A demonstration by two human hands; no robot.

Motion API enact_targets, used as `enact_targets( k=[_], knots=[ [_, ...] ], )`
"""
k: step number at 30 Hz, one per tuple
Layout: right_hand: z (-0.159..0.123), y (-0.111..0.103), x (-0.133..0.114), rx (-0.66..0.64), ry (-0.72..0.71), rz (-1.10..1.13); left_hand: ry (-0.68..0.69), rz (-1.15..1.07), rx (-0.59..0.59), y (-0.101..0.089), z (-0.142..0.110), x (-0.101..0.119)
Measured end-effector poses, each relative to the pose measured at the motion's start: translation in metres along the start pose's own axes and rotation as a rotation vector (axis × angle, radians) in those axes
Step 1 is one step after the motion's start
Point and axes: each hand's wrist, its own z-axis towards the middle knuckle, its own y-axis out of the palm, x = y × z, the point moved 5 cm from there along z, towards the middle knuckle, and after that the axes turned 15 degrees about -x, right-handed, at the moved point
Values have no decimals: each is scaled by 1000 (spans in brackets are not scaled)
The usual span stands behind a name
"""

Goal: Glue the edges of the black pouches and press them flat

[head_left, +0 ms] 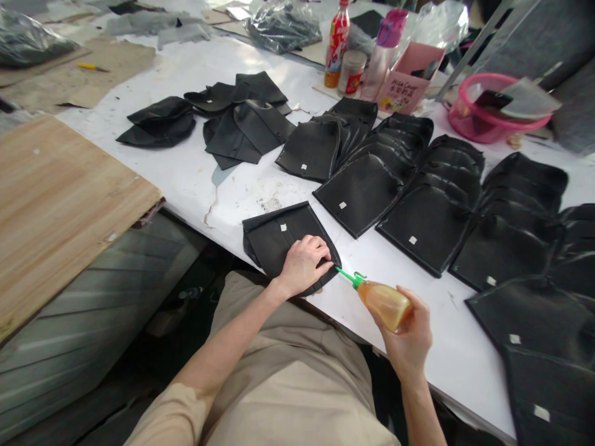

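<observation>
Black pouch [264, 241] lies flat at the near edge of a white table [458, 347], just in front of the person's lap. The table top has some dark smudges. On the right, more black pouches [418, 217] lie in rows, lapped over each other. Farther back is a loose heap of black pieces [251, 133]. Behind the rows stand a red drink bottle [337, 46], a small jar [352, 74], a pink box [404, 87] and a pink basket [488, 129] with things in it. On the left is a wooden board [69, 210].

The pouch in front is smooth and a bit shiny, with a folded top edge and a small white square stuck near it.

The left hand [304, 263] rests on the pouch, fingers bent and close together, near its right corner. I cannot tell if it pinches the edge. The right hand [413, 341] is wrapped around a squeeze bottle [381, 302] of amber liquid. Its thin green tip [344, 274] points at that corner, right by the left fingers.
</observation>
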Motion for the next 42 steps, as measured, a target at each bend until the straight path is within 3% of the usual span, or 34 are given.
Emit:
enact_targets(
  k=[13,21,42],
  knots=[
    [-9,0,-3,-37,-41,-65,15,-7,12,2,-1,-1],
    [-6,3,-14,-47,-177,-128,14,-6,17,4,-2,-3],
    [-9,4,-5,8,-35,-66,16,-4,3,0,3,-4]
  ],
)
